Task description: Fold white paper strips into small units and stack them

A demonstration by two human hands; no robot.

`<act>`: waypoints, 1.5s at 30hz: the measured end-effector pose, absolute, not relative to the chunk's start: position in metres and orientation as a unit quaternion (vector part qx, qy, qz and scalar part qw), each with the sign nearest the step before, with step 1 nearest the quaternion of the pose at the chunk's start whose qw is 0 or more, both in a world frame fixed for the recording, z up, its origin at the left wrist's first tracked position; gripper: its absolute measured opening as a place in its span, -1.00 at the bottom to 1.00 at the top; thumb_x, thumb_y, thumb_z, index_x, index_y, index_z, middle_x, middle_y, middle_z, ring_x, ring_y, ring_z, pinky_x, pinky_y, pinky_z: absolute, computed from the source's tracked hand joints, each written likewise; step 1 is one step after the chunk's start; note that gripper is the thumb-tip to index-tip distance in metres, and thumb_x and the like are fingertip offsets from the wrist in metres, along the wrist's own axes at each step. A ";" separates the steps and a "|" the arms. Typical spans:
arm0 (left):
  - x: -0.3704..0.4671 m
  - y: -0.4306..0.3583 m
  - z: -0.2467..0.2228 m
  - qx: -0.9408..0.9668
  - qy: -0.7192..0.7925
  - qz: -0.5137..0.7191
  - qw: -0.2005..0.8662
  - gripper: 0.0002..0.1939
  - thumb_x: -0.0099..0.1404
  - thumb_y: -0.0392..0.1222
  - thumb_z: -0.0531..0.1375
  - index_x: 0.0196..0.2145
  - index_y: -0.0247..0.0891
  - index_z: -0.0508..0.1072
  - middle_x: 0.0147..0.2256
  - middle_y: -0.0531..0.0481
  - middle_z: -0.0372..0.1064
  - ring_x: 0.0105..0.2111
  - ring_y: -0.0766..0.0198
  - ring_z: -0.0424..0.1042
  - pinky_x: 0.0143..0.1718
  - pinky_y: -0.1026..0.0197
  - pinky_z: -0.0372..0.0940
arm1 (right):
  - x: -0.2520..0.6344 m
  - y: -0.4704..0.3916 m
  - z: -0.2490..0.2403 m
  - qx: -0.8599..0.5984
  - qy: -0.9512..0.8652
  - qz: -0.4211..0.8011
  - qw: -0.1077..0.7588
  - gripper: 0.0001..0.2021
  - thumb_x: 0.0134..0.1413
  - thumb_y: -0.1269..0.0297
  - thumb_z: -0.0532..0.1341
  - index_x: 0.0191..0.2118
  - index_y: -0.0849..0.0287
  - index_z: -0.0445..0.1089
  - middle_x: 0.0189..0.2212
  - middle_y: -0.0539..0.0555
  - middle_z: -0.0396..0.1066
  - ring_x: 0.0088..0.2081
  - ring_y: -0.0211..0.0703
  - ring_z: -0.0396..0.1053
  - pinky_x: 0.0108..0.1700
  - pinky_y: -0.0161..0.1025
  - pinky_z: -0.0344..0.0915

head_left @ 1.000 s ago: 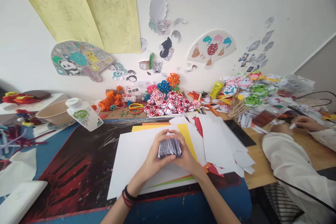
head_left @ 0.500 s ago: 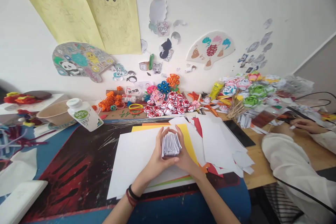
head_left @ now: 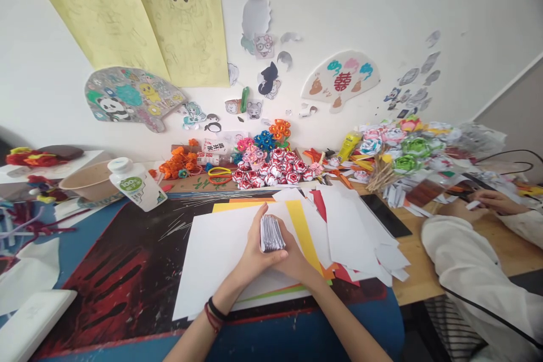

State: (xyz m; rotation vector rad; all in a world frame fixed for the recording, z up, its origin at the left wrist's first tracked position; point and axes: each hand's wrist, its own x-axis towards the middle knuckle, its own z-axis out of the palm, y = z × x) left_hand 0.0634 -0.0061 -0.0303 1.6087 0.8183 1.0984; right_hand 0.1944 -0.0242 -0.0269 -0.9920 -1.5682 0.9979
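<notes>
A thick stack of small folded white paper pieces (head_left: pixel 272 234) is gripped between both hands, edges facing up toward me. My left hand (head_left: pixel 253 251) wraps its left side, with the thumb along the near edge. My right hand (head_left: pixel 292 255) presses against the right side, its fingers partly hidden behind the stack. Below the hands lies a large white paper sheet (head_left: pixel 212 254), on top of yellow paper (head_left: pixel 303 232) and other coloured sheets. Dark bands circle my left wrist.
Red-and-white paper flowers (head_left: pixel 275 169) are heaped against the wall, near orange flowers (head_left: pixel 180 161). A white bottle (head_left: pixel 138 184) stands at the left. White paper scraps (head_left: pixel 356 232) and a black phone-like slab (head_left: pixel 386 215) lie to the right, beside another person's white sleeve (head_left: pixel 462 254).
My hands have squeezed inward, and the paper stack looks narrower and more compact. The other person's hands at the right have shifted slightly.
</notes>
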 end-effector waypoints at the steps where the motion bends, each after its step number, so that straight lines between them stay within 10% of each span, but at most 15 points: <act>1: 0.064 -0.005 -0.032 0.669 0.339 0.453 0.482 0.07 0.00 0.12 0.35 0.32 -0.14 -0.12 0.31 -0.21 -0.17 0.28 -0.17 -0.11 0.24 -0.15 -0.06 | 0.195 -0.024 -0.028 -0.409 -0.645 0.414 0.495 -0.35 -0.13 0.24 0.35 0.12 0.02 0.14 -0.08 0.10 0.34 -0.16 -0.02 0.37 -0.13 -0.11 0.35; 14: 0.036 0.000 -0.015 0.729 0.308 0.384 0.475 -0.02 0.04 0.00 0.36 0.30 -0.11 -0.03 0.30 -0.18 -0.08 0.28 -0.09 -0.05 0.27 -0.14 -0.11 | 0.197 -0.021 -0.028 -0.414 -0.622 0.430 0.506 -0.35 -0.22 0.25 0.40 0.06 0.06 0.20 -0.16 0.08 0.40 -0.20 -0.02 0.38 -0.15 -0.14 0.35; 26: 0.022 0.001 -0.004 0.835 0.388 0.313 0.233 -0.03 -0.04 0.16 0.35 0.27 -0.04 0.08 0.07 -0.22 0.17 0.05 -0.13 0.21 0.04 -0.14 0.18 | 0.194 -0.019 -0.026 -0.407 -0.601 0.455 0.515 -0.35 -0.32 0.19 0.47 -0.01 0.09 0.29 -0.21 0.04 0.43 -0.21 -0.04 0.37 -0.20 -0.20 0.33; 34: 0.023 0.001 0.005 0.808 0.396 0.297 0.319 -0.23 0.11 0.11 0.29 0.22 -0.11 0.16 -0.35 0.04 0.27 -0.38 0.24 0.24 -0.31 0.21 0.24 | 0.197 -0.020 -0.027 -0.396 -0.613 0.456 0.510 -0.39 -0.23 0.20 0.44 0.01 0.08 0.27 -0.25 0.03 0.41 -0.24 -0.08 0.37 -0.21 -0.21 0.33; 45: 0.027 0.002 0.000 0.747 0.402 0.310 0.429 -0.30 0.05 0.01 0.35 0.10 -0.20 0.25 -0.41 0.13 0.22 -0.51 0.39 0.07 -0.51 0.34 0.04 | 0.202 -0.020 -0.027 -0.406 -0.606 0.471 0.496 -0.53 -0.20 0.27 0.41 -0.09 0.17 0.34 -0.32 0.00 0.38 -0.30 -0.17 0.31 -0.27 -0.29 0.26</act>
